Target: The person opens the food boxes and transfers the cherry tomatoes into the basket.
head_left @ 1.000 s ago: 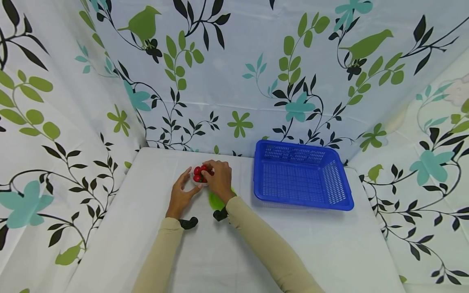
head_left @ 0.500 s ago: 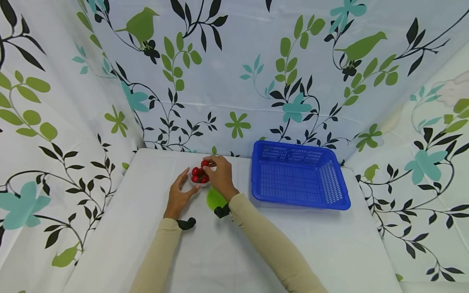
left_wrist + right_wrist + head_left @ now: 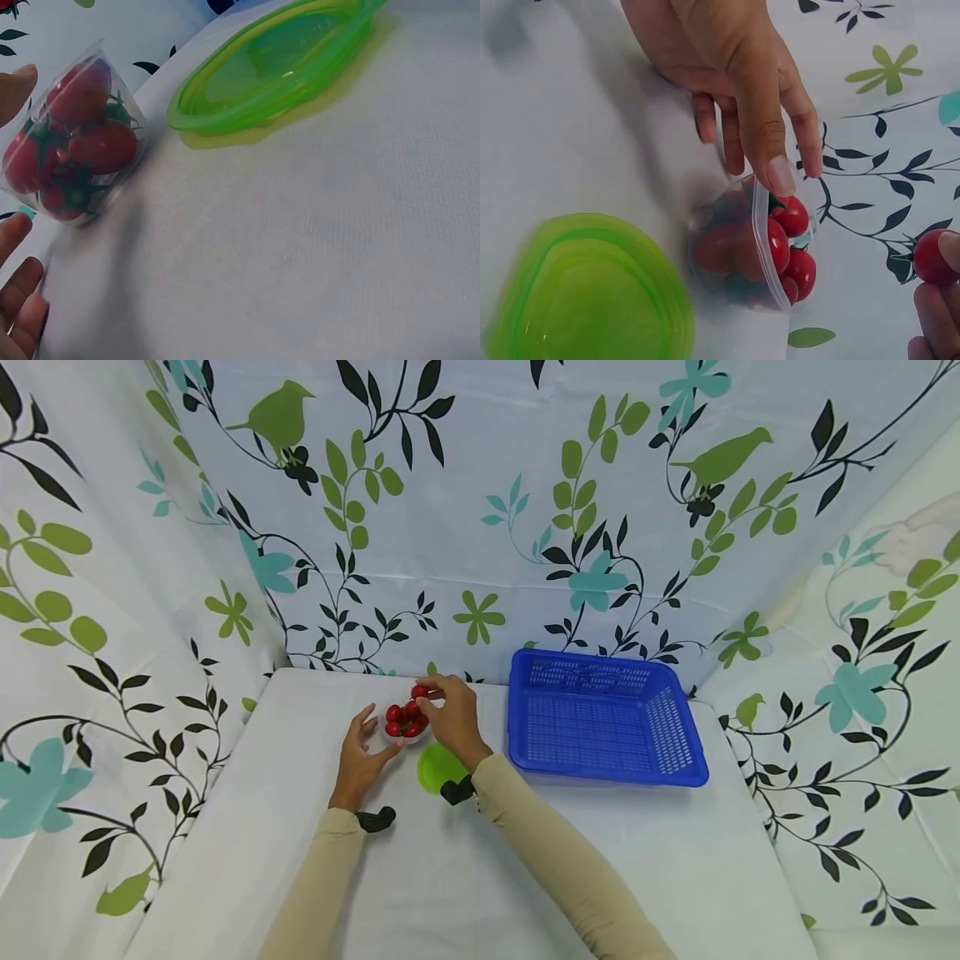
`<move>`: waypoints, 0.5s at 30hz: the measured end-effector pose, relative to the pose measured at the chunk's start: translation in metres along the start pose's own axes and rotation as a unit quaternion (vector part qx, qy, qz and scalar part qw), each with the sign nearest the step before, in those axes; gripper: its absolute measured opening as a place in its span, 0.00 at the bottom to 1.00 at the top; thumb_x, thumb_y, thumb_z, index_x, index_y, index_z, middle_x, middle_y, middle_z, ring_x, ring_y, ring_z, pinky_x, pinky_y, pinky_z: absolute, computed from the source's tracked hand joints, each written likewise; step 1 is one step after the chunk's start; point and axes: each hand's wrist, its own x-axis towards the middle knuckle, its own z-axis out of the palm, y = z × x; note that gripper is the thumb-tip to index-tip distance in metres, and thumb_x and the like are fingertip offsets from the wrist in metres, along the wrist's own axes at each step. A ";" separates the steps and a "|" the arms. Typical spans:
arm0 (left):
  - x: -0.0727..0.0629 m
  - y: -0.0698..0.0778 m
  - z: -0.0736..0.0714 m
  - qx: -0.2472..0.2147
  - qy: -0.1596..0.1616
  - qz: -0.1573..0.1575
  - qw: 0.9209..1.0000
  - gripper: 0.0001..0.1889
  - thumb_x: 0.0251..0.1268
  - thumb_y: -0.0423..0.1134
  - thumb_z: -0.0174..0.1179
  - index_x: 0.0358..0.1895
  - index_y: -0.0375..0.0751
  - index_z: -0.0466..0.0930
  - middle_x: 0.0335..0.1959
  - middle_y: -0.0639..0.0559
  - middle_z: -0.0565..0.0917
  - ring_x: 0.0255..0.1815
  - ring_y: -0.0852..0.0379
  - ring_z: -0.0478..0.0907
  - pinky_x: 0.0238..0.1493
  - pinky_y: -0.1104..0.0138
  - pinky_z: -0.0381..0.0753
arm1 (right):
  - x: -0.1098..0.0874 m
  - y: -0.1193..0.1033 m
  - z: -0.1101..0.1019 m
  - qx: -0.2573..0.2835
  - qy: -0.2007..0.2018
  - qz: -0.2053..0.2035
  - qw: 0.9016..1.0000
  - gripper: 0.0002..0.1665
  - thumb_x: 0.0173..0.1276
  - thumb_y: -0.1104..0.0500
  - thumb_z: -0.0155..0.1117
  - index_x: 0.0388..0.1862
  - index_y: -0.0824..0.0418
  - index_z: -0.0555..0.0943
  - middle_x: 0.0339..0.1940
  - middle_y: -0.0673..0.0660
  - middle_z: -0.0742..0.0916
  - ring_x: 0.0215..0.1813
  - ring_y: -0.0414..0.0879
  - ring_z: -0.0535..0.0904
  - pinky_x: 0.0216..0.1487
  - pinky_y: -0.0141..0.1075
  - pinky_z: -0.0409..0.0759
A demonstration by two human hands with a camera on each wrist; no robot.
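A small clear plastic container [image 3: 759,225] holds several red cherry tomatoes [image 3: 802,271] with green stems. My left hand [image 3: 357,768] is beside it with fingers spread and apart; in the right wrist view its thumb is at the rim. Between the thumb and fingers of my right hand [image 3: 456,718], one cherry tomato [image 3: 930,256] is pinched, held up past the container's far side. Just in front of the container lies a green lid [image 3: 438,768], which the left wrist view shows as shallow and see-through.
To the right on the white table [image 3: 480,868] stands a large blue plastic basket [image 3: 678,735] with perforated walls. A patterned curtain [image 3: 450,510] with leaves and birds hangs behind the table and along both sides.
My right hand has risen from the container with a cherry tomato pinched in it. My left hand's fingers have spread away from the container, and more of the green lid shows.
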 end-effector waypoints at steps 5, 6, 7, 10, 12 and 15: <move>0.006 0.004 0.004 -0.005 -0.007 0.000 1.000 0.51 0.64 0.51 0.76 0.86 0.54 0.55 0.83 0.41 0.65 0.84 0.41 0.61 0.80 0.40 0.67 | -0.001 -0.001 -0.005 0.010 0.008 -0.006 1.000 0.18 0.72 0.62 0.74 0.59 0.54 0.88 0.50 0.52 0.89 0.52 0.45 0.89 0.54 0.31 0.89; 0.007 0.005 0.005 -0.007 -0.008 0.002 1.000 0.51 0.64 0.51 0.77 0.86 0.53 0.55 0.83 0.41 0.65 0.84 0.41 0.61 0.80 0.40 0.67 | -0.001 -0.001 -0.005 0.011 0.007 -0.005 1.000 0.18 0.72 0.62 0.74 0.59 0.54 0.88 0.50 0.52 0.88 0.52 0.45 0.89 0.54 0.32 0.89; 0.008 0.006 0.006 -0.009 -0.008 0.003 1.000 0.51 0.64 0.50 0.77 0.85 0.53 0.56 0.83 0.41 0.65 0.83 0.41 0.62 0.80 0.40 0.68 | -0.001 -0.001 -0.006 0.012 0.007 -0.005 1.000 0.18 0.72 0.62 0.74 0.59 0.54 0.88 0.50 0.52 0.88 0.52 0.44 0.89 0.54 0.32 0.89; 0.010 0.008 0.009 -0.018 -0.008 0.008 1.000 0.50 0.64 0.47 0.77 0.85 0.51 0.56 0.83 0.39 0.65 0.83 0.40 0.62 0.80 0.39 0.68 | -0.001 -0.002 -0.008 0.016 0.006 -0.003 1.000 0.18 0.72 0.62 0.74 0.59 0.54 0.88 0.50 0.52 0.88 0.51 0.44 0.90 0.55 0.32 0.89; 0.011 0.008 0.011 -0.022 -0.008 0.007 1.000 0.50 0.64 0.46 0.77 0.85 0.50 0.57 0.84 0.39 0.64 0.83 0.40 0.62 0.80 0.39 0.68 | 0.000 -0.003 -0.009 0.020 0.005 -0.004 1.000 0.18 0.71 0.63 0.74 0.59 0.55 0.88 0.50 0.53 0.88 0.51 0.45 0.90 0.55 0.35 0.89; 0.011 0.007 0.012 -0.028 -0.014 0.007 0.999 0.50 0.65 0.45 0.77 0.85 0.50 0.57 0.86 0.41 0.61 0.84 0.41 0.61 0.80 0.40 0.68 | 0.000 -0.004 -0.012 0.023 0.004 -0.008 1.000 0.18 0.72 0.63 0.74 0.60 0.56 0.88 0.50 0.54 0.88 0.52 0.45 0.90 0.55 0.38 0.90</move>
